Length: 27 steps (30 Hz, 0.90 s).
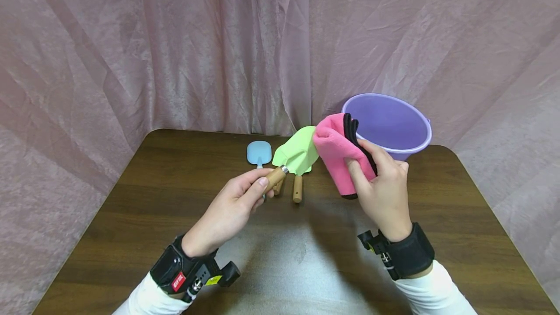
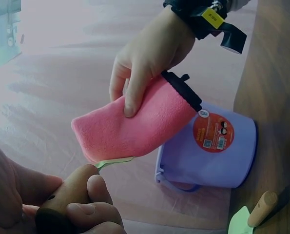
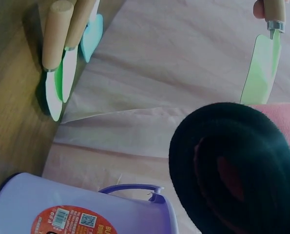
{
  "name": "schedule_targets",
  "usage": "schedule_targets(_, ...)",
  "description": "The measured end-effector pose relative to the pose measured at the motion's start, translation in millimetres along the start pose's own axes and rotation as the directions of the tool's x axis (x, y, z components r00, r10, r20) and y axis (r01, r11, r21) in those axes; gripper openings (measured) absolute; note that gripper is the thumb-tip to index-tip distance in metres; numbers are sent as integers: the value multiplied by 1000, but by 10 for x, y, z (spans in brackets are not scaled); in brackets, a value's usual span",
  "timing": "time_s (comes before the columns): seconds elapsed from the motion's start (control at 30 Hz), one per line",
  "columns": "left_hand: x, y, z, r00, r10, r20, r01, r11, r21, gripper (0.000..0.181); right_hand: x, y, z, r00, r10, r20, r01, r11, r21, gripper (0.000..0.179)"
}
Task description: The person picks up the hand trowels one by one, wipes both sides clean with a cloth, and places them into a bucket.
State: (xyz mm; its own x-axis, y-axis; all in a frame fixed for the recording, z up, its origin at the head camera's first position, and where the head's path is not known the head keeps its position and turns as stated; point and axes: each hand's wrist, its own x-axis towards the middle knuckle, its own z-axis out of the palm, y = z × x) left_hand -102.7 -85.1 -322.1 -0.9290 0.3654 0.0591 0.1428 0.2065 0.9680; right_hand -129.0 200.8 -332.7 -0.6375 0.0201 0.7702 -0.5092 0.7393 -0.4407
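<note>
Cloth [image 1: 336, 152] and trowel [image 1: 299, 148] are both held up over the far part of the table [image 1: 144, 218], before a pinkish curtain [image 1: 218, 47] that fills the background. Dark brown and wood-grained, the table has a bright sheen toward the front. At its far right stands a purple bucket [image 1: 389, 123], upright and open at the top, its bail [image 3: 130, 186] hanging at one side. White sleeves [image 1: 430, 293] run up to black bands [image 1: 411, 252], one strapped at each wrist. The right hand [image 1: 387, 193] pinches the cloth between thumb and fingers; the cloth is pink, folded over, edged in black, and in the head view overlaps the bucket's near-left rim. The left hand [image 1: 234, 203] grips the trowel by its wooden handle [image 1: 274, 179]; the light green blade points up and right, its tip reaching the cloth, though whether they touch cannot be made out. On the table beyond the left hand lie two other trowels [image 1: 297, 189], also green, partly hidden by the raised one, their wooden handles toward the person. Just left of them lies a blue scoop [image 1: 259, 153], partly covered by the left hand. Smallest is a round orange-red label [image 2: 213, 133] on the bucket's wall.
</note>
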Motion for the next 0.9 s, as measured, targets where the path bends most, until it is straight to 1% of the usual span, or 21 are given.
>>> schedule_targets(0.2, 2, 0, 3, 1000, -5, 0, 5, 1000, -2, 33, 11, 35, 6, 999, 45, -16, -44, 999, 8, 35)
schedule_targets(0.4, 3, 4, 5, 1000, 2, 0, -2, 1000, -2, 33, 11, 43, 4, 998, 59, -20, -59, 998, 10, 35)
schedule_targets(0.6, 9, -3, 6, 1000, 2, -5, -2, 1000, -5, 32, 0, 17, -2, 999, 46, 1, -46, 999, 13, 36)
schedule_targets(0.9, 7, 10, 11, 1000, -8, -5, 7, 1000, -21, 29, -27, -55, -12, 999, -8, 43, 9, 1000, -5, 36)
